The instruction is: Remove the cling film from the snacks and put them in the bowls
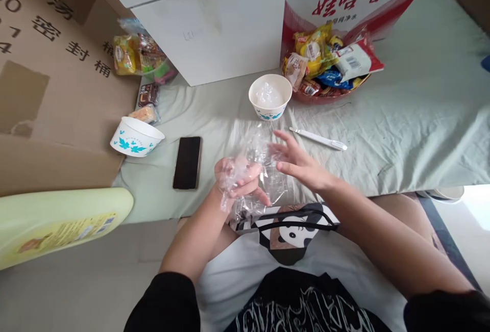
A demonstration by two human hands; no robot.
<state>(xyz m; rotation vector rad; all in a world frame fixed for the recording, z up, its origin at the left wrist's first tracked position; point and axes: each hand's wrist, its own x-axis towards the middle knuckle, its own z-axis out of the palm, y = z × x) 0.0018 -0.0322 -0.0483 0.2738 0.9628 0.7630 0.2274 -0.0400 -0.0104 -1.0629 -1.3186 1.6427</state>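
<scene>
Crumpled clear plastic film (273, 179) is bunched in my left hand (243, 179), whose fingers are curled around it above the near edge of the cloth. My right hand (300, 163) is just right of the film with its fingers apart; whether the fingertips touch the film I cannot tell. Beyond my hands stands a white paper bowl (270, 112) with a leaf print and some clear plastic inside. A white utility knife (319, 138) lies on the cloth past my right hand. To the left of my left hand is a dark phone (187, 162), lying flat.
A second paper bowl (137, 137) sits tilted at the left, by wrapped snacks (145, 113). Behind are white boxes (229, 31) and a red basket (325, 98) of packaged snacks. A large carton (57, 92) and a pale green container (65, 220) flank the left side.
</scene>
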